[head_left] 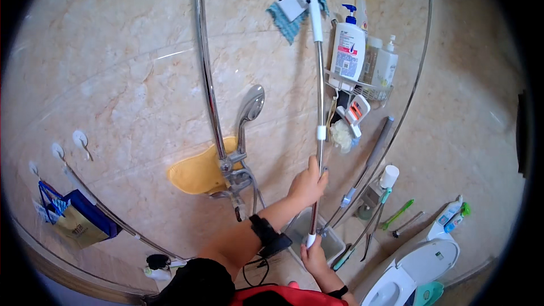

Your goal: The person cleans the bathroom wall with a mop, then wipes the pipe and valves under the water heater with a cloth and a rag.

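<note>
Here you are with both hands on the mop (321,102), your left hand (306,184) higher up and your right hand (314,256) down at the tail end. Look at that upper grip: your left fingers clamp round the metal shaft, just below a white collar (321,132), with one digit lying up alongside the pole. And below, your right hand is clenched on the white end grip (310,240), in front of a grey bin (339,245), near that bin's upper right edge.

Up the pole we go! It climbs past the left edge of the wire shelf (362,86), where a big white pump bottle (347,51) stands at the left end and a smaller pump bottle (386,62) at the right. The flat mop head (294,1) sits above the shelf and to its left, against the backdrop of the marbled wall (141,39), up toward the wall's top edge in view. It's tilted, its teal cloth (286,22) spilling past the edges; you can't tell from here whether the cloth presses on the tiles. Over to the left, well apart from your pole, hangs the shower head (253,102).
</note>
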`<state>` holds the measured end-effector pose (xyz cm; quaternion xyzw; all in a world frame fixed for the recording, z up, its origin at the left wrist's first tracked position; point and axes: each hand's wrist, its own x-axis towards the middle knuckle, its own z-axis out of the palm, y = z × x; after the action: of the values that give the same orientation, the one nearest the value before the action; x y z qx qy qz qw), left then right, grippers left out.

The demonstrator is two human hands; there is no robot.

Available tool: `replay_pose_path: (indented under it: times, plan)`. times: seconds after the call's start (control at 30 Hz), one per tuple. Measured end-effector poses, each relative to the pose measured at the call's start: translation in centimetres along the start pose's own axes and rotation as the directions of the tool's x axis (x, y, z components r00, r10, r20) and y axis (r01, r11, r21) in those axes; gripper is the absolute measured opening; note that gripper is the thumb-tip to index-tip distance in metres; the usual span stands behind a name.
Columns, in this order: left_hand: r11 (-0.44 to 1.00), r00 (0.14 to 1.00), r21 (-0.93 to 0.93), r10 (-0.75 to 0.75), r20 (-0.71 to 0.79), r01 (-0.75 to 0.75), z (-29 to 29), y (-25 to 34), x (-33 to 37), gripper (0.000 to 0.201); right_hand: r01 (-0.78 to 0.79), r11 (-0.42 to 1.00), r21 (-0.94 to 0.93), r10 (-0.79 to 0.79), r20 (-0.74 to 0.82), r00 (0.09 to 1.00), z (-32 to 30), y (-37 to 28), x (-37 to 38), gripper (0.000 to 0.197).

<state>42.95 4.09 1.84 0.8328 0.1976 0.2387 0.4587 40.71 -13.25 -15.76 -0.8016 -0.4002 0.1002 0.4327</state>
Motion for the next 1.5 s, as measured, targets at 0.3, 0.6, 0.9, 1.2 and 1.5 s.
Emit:
replay_pose_path:
  times: [0.3, 0.6, 0.9, 1.2, 1.5]
  plan:
    - [0.965, 0.971, -0.193, 0.137, -0.195, -0.175, -1.7, -1.5, -4.0, 0.044, 0.013, 0.984, -0.180, 0.000, 0.073, 0.997, -0.9, 1.1, -2.5, 0.046]
    - [0.994, 0.895, 0.007, 0.100, -0.435, -0.107, 1.4, 0.6, 3.4, 0.037, -0.032, 0.993, -0.113, 0.045, 0.116, 0.992, -3.7, 4.0, -3.4, 0.050]
    - [0.996, 0.951, -0.057, -0.080, -0.298, 0.066, 9.6, -2.8, 1.2, 0.034, -0.148, 0.989, -0.017, 0.147, 0.270, 0.952, -4.6, 11.7, -8.0, 0.050]
    - [0.945, 0.953, -0.232, -0.266, -0.146, 0.228, 19.8, -8.1, -3.5, 0.033, -0.246, 0.949, -0.197, 0.291, 0.243, 0.926, -7.7, 24.6, -15.8, 0.053]
    - [0.909, 0.946, -0.416, -0.134, -0.295, -0.001, 16.8, -3.8, -0.6, 0.033, -0.003, 0.910, -0.414, 0.031, 0.062, 0.998, -15.5, 21.1, -9.2, 0.048]
